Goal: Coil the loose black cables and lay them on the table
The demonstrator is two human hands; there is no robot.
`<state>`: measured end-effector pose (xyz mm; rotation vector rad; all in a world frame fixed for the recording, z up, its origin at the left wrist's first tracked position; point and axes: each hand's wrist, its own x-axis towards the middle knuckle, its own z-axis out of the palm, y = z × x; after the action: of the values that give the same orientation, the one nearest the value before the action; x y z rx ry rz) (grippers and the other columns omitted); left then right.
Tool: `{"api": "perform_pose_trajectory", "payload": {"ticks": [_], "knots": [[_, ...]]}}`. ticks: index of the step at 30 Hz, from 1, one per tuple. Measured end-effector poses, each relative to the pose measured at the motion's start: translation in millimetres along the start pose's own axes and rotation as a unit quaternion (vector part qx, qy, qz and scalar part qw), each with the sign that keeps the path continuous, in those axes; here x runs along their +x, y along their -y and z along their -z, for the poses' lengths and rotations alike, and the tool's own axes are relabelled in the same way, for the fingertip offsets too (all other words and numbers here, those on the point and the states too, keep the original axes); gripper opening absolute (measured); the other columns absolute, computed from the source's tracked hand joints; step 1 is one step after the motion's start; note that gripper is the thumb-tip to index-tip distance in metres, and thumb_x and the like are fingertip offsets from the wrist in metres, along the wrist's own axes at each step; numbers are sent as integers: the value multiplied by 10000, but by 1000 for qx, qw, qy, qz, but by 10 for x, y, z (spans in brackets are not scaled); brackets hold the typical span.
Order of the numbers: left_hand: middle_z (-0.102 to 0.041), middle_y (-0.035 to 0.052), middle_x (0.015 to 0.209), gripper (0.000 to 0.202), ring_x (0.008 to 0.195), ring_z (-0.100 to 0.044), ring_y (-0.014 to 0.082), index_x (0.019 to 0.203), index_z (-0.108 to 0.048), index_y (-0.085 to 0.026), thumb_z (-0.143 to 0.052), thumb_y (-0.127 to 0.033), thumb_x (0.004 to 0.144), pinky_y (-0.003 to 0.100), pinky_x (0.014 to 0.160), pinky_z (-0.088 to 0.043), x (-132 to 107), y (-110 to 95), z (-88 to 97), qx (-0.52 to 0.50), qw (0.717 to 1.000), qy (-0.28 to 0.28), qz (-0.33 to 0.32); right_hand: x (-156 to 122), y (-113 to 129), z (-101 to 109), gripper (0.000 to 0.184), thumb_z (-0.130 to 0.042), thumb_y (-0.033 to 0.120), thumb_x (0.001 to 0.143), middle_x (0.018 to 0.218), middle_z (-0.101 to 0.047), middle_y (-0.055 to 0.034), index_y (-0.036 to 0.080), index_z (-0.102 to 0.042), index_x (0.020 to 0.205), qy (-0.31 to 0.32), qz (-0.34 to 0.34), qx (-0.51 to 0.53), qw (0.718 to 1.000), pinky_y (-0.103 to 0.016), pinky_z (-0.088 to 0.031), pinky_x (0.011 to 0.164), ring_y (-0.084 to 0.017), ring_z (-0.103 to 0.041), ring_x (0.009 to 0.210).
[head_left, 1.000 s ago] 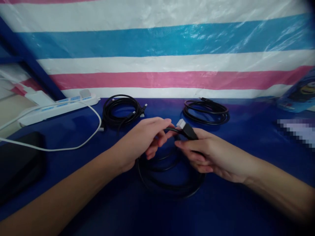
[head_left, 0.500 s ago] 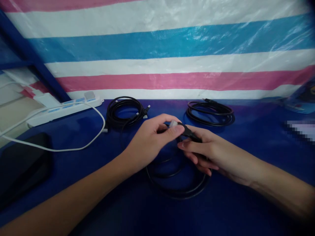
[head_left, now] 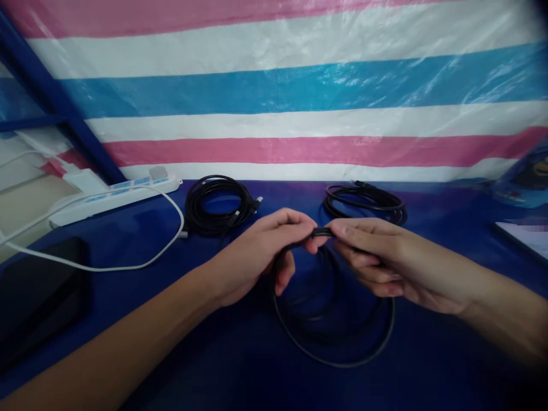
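Observation:
A black cable (head_left: 334, 363) hangs in loose loops below my hands, over the blue table. My left hand (head_left: 278, 237) pinches it between thumb and index finger, with the other fingers curled beneath. My right hand (head_left: 372, 245) grips it just to the right, fingers folded around it. Between the two sets of fingertips shows a short black stretch of the cable. The connector that it carries is hidden in my hands. Behind my left hand lies a coiled black cable (head_left: 201, 228) with several light plug ends, and behind my right hand a second black coil (head_left: 381, 197).
A white power strip (head_left: 115, 200) with a white cord (head_left: 171, 205) looping off it lies at the back left. Nearer, a dark flat object (head_left: 47, 285) sits on the blue table (head_left: 205, 365). Striped plastic sheeting (head_left: 278, 91) rises behind. A pale flat item (head_left: 520, 237) is at the right.
My left fingers have left the light plug end and now pinch the black cable. My right hand has shifted slightly right, and the loop hangs wider and lower.

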<state>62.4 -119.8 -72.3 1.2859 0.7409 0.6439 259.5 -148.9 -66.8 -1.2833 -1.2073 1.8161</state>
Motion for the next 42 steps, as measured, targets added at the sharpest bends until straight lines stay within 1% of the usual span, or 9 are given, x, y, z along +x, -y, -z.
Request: {"api": "perform_pose_trajectory", "payload": {"ticks": [5,9,13,15,19,21,29,32,42], "knots": [[-485,-66,631,246,356,-331,-9,1004,-537,-230,-593,-352,799,114,339,-325,-43,16,-30,19,995,45,87,21,-25,-49,379,-615,492,780,599,-372,58,140,-479,805,13,-54,-51,997,-99,-148,333,36,-201,374],[-369,-98,554,214,340,-207,-24,962,-515,-233,-596,-353,804,92,308,-213,-4,34,-88,-53,995,-70,40,87,-70,-145,395,-549,525,816,629,-465,40,136,-479,790,-32,31,15,999,-124,-267,334,24,-267,346],[-378,-95,573,174,351,-238,-16,946,-492,-244,-557,-362,836,112,333,-286,21,18,-105,-112,983,-138,-38,78,-34,-148,362,-507,537,839,524,-275,80,189,-539,931,-59,81,128,987,-127,-254,313,8,-180,336],[-391,-91,580,167,352,-274,-9,947,-494,-247,-548,-366,841,122,340,-310,-4,-5,-97,-118,988,-100,-14,31,0,-113,349,-536,538,820,511,-225,79,193,-533,873,-39,56,134,989,-118,-201,300,6,-158,337],[-338,-98,516,177,304,-254,-8,888,-513,-228,-511,-403,860,106,309,-244,-81,-52,-84,-119,988,49,81,-65,38,-49,394,-593,555,770,508,-233,76,171,-505,788,14,-15,94,995,-114,-155,296,12,-151,337],[-299,-103,481,241,288,-213,-14,843,-520,-203,-488,-440,868,96,299,-210,-97,-66,-89,-130,984,70,97,-67,28,-60,402,-592,561,769,512,-219,78,169,-502,792,18,-9,88,996,-112,-147,299,15,-137,343],[-284,-97,465,350,281,-226,-3,693,-391,-178,-459,-467,879,119,292,-239,3,-42,-119,-244,961,-125,21,83,-106,-269,344,-473,517,866,508,-229,77,180,-531,904,-125,128,151,972,-160,-347,386,2,-208,340],[-305,-89,452,418,277,-264,13,662,-368,-178,-430,-537,867,136,294,-273,22,-33,-91,-262,960,-88,35,40,-78,-275,312,-510,503,844,510,-193,67,192,-525,856,-149,127,174,965,-145,-255,329,-10,-195,343],[-251,-83,406,517,256,-254,31,577,-376,-169,-429,-622,820,158,283,-305,-43,-83,-54,-272,957,36,95,-71,49,-90,332,-585,519,788,496,-227,59,200,-578,880,-20,35,112,993,-135,-159,318,-10,-164,357]]}}
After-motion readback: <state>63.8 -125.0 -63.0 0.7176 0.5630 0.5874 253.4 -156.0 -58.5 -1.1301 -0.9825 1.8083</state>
